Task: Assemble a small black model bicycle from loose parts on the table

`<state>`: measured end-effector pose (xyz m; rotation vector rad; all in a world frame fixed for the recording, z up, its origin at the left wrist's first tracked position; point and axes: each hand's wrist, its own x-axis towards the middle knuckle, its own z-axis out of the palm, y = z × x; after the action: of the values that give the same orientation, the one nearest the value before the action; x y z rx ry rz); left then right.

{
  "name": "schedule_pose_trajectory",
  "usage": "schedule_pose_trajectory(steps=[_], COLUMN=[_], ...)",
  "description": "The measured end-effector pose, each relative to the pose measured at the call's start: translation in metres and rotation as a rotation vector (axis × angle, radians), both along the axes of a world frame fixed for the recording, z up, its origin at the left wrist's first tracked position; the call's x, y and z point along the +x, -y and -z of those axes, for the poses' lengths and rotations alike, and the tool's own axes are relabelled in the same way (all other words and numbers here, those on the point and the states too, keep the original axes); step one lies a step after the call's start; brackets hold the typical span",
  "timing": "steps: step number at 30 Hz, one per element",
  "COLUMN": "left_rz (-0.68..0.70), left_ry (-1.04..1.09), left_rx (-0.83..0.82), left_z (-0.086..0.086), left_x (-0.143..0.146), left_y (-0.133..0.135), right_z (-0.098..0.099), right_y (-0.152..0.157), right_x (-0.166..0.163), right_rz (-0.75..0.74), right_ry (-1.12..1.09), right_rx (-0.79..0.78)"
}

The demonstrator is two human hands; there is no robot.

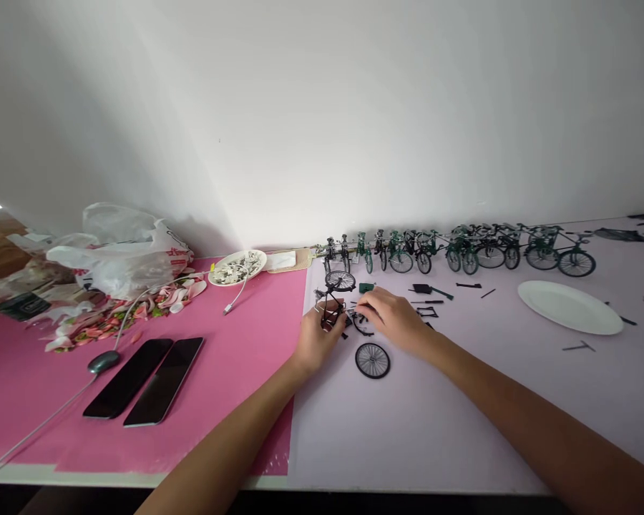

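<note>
My left hand [320,332] is closed around a small black model bicycle frame [330,304], which has one spoked wheel attached at its far end. Close beside it, my right hand [389,315] has its thumb and fingertips pinched together near the frame; what they hold is too small to make out. A loose spoked wheel [372,360] lies flat on the white surface just in front of the hands. Between and behind the hands are a small green part [366,287], a curved black part [361,325] and several dark pieces, partly hidden by my fingers.
Along the wall stands a row of assembled model bicycles [401,261]. A white oval plate [569,307] lies at right, amid loose black parts. On the pink left side are two phones [164,383], a cable with a dark puck [104,362], a plate of bits [262,255], petals and plastic bags [123,250].
</note>
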<state>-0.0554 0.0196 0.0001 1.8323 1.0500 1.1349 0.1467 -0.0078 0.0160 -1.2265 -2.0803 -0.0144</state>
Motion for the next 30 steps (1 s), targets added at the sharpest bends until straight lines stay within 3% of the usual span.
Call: schedule_pose_trajectory(steps=[8,15,25,30], left_rz=[0.021,0.024,0.049,0.081], left_ry=[-0.027,0.023,0.062,0.129], left_rx=[-0.054,-0.093,-0.125,-0.179], left_z=[-0.002,-0.006,-0.003,-0.003], left_x=[-0.002,-0.001,-0.001,0.001], left_y=[-0.001,0.000,0.000,0.002], right_z=[-0.008,0.003,0.008,0.006], right_y=[-0.012,-0.013,-0.020,-0.019], right_x=[0.030,0.021,0.041,0.036], right_rz=[0.200,0.025,0.138,0.140], right_ry=[-0.051,0.013,0.124,0.077], right_rx=[-0.038,-0.178,-0.261,-0.279])
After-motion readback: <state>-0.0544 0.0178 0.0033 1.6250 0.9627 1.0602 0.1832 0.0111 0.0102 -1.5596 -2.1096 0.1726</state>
